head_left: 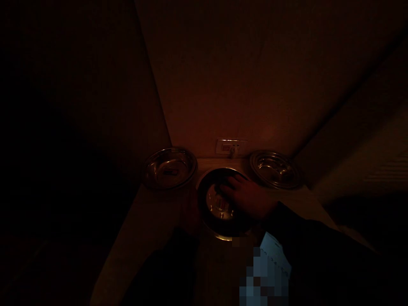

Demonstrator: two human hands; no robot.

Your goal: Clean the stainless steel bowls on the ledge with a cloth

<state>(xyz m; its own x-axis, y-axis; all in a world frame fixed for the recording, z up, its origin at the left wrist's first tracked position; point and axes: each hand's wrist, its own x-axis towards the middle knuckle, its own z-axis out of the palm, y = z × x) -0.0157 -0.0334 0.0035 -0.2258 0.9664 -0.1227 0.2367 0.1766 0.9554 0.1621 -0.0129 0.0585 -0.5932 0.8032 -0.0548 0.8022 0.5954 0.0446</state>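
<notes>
The scene is very dark. In the middle of the wooden table sits a round metal dish (222,208) with a shiny centre and a shadowed inner wall. My right hand (245,193) reaches over its right side, fingers stretched out and slightly apart across the inside. Dark shadow hides the fingertips, and I cannot make out anything held. Beside the dish's left edge is my left hand (190,212), barely visible; its fingers are lost in the dark, so whether it touches the rim is unclear.
A shallow metal dish (185,180) stands at the table's back left, and metal dishware with a ridged rim (259,168) at its back right. A socket panel (222,147) with a plug is on the wall behind. A pale, partly pixelated sheet (276,254) shows below my right forearm.
</notes>
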